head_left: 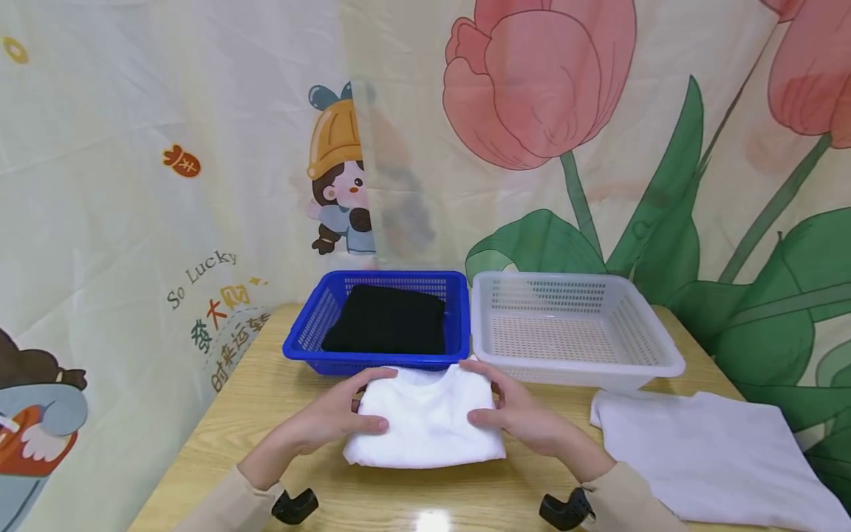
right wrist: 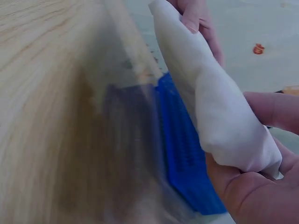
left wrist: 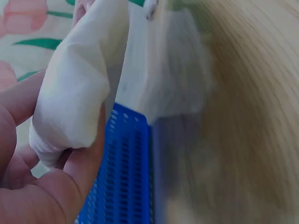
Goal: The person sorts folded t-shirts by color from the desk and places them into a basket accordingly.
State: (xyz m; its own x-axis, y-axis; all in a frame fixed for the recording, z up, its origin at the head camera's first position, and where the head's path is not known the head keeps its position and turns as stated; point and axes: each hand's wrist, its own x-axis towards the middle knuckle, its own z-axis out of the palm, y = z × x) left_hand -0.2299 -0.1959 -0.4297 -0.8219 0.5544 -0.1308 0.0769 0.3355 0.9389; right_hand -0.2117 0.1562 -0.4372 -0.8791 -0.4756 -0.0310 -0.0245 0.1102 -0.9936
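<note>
A folded white T-shirt [head_left: 425, 432], its neckline showing at the top, is held between both hands just in front of the blue basket [head_left: 372, 361]. My left hand [head_left: 332, 415] grips its left side, thumb on the near face and fingers behind. On the opposite side my right hand [head_left: 525, 420] holds it the same way. Both wrist views show the folded cloth [left wrist: 70, 93] as a thick bundle, pinched between thumb and fingers, lifted off the table. Inside the blue basket lies a folded black garment [head_left: 388, 321].
To the right of the blue basket stands a white perforated basket [head_left: 572, 372] with nothing in it. Another white garment [head_left: 711, 451] lies spread flat at the table's right side. A printed curtain [head_left: 412, 148] hangs behind the wooden table [head_left: 219, 451].
</note>
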